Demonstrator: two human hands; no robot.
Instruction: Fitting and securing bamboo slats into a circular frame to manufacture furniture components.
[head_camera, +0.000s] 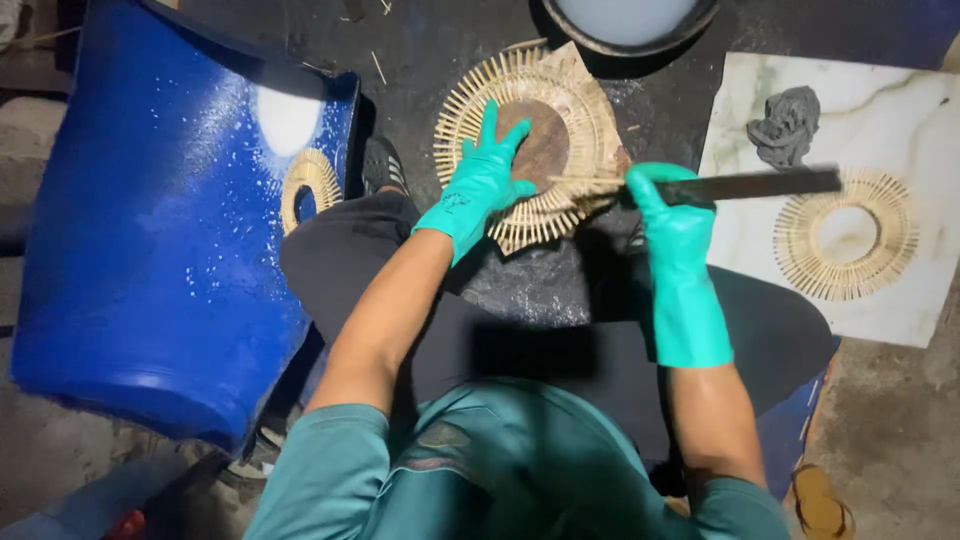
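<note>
The left hand (487, 176) lies fingers spread on the stick ring (530, 145) (seemingly pinning it), while the right hand (665, 205) grips a dark flat blade (760, 184) at its edge.

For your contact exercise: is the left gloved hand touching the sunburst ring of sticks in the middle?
Touching. The head view shows the left hand pressed flat, fingers spread, on the stick ring.

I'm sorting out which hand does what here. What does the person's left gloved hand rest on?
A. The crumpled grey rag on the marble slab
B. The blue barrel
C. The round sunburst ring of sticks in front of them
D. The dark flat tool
C: the left hand lies spread flat on the sunburst ring, while the right hand grips the dark flat tool.
</note>
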